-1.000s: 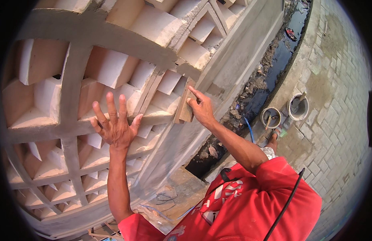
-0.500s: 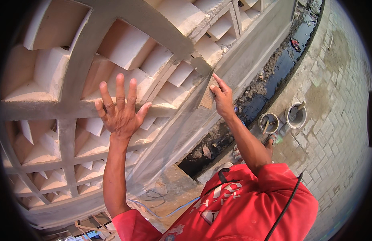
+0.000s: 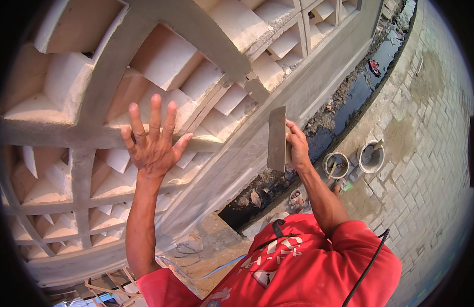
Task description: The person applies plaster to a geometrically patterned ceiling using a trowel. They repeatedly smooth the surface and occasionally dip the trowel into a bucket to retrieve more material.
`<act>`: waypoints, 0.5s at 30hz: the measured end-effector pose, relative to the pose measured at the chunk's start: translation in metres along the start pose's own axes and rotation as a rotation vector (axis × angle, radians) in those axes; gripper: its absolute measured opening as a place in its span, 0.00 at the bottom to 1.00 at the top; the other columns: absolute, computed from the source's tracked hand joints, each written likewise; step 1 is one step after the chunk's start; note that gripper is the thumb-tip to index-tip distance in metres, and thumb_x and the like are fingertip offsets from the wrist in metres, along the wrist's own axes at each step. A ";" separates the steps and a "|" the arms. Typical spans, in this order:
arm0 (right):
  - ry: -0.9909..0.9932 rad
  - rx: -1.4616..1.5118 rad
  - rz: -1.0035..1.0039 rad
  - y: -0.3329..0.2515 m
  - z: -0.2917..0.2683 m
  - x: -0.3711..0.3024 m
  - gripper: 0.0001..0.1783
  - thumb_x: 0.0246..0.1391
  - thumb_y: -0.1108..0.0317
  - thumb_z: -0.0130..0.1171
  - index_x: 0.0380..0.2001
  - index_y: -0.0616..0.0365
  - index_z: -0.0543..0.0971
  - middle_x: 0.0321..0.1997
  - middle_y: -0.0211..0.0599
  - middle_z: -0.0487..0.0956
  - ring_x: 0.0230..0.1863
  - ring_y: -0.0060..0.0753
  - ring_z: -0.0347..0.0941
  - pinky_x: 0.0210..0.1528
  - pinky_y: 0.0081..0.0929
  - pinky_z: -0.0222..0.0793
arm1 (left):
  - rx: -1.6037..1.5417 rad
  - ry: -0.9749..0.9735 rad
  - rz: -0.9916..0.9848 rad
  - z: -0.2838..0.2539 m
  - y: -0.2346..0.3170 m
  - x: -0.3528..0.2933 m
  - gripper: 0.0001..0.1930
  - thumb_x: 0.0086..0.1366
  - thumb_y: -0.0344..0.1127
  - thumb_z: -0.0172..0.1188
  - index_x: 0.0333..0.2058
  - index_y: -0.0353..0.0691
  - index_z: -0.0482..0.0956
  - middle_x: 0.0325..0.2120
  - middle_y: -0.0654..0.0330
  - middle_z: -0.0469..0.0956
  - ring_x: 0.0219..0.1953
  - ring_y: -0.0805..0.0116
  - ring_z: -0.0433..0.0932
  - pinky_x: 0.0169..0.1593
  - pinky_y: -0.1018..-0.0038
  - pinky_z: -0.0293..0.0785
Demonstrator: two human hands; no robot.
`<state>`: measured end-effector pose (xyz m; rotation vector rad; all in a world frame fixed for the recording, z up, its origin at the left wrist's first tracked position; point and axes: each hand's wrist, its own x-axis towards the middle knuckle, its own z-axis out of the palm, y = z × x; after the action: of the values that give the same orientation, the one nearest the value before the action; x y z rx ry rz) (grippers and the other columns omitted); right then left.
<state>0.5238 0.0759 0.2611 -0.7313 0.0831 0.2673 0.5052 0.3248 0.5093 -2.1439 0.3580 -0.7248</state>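
We keep our left hand (image 3: 154, 146) flat with its fingers spread wide, palm braced on a horizontal rib of the plastered concrete lattice wall (image 3: 83, 174), so our weight is steady before the tool moves. To its right, our right hand (image 3: 298, 148) is wrapped around the handle of the plastering float (image 3: 277, 139), whose flat blade stands upright, just off the wall's sloping band. We judge that good work here means laying the blade flat to the render and drawing it with even pressure along the rib. Two mortar buckets (image 3: 371, 157) stand on the paving below right, by the wet trench (image 3: 359, 92)
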 end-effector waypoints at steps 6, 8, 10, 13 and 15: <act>-0.145 0.049 -0.035 -0.045 -0.049 0.070 0.25 0.42 0.77 0.42 0.48 0.64 0.71 0.39 0.35 0.76 0.35 0.23 0.73 0.38 0.21 0.73 | 0.001 0.043 0.002 0.002 0.003 0.003 0.35 0.61 0.70 0.37 0.62 0.59 0.61 0.64 0.67 0.57 0.67 0.52 0.49 0.68 0.58 0.25; -0.200 -0.014 -0.027 -0.049 -0.062 0.092 0.27 0.40 0.77 0.40 0.48 0.65 0.72 0.40 0.35 0.76 0.36 0.22 0.73 0.39 0.20 0.71 | 0.013 0.037 0.009 0.001 0.003 0.005 0.35 0.62 0.69 0.35 0.62 0.58 0.61 0.64 0.67 0.57 0.67 0.52 0.50 0.68 0.58 0.25; -0.247 -0.070 0.036 -0.055 -0.071 0.107 0.26 0.40 0.77 0.41 0.47 0.65 0.73 0.40 0.35 0.76 0.37 0.22 0.73 0.41 0.20 0.70 | 0.016 0.038 0.012 0.001 0.002 0.006 0.35 0.63 0.69 0.34 0.62 0.58 0.61 0.64 0.67 0.57 0.67 0.52 0.49 0.68 0.58 0.24; -0.289 -0.112 0.087 -0.061 -0.073 0.121 0.24 0.40 0.77 0.42 0.45 0.65 0.75 0.40 0.35 0.76 0.38 0.23 0.72 0.42 0.19 0.69 | 0.032 0.030 0.022 0.001 0.001 0.005 0.35 0.63 0.69 0.34 0.62 0.56 0.61 0.65 0.66 0.56 0.67 0.52 0.48 0.68 0.58 0.24; -0.315 -0.147 0.094 -0.059 -0.072 0.127 0.24 0.40 0.77 0.42 0.44 0.65 0.76 0.40 0.35 0.76 0.39 0.23 0.72 0.42 0.19 0.68 | 0.041 0.021 0.029 0.000 0.002 0.005 0.35 0.63 0.68 0.33 0.62 0.56 0.60 0.65 0.65 0.56 0.67 0.51 0.48 0.67 0.58 0.23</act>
<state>0.6630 0.0125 0.2241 -0.8241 -0.2033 0.4784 0.5093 0.3218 0.5098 -2.0895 0.3813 -0.7326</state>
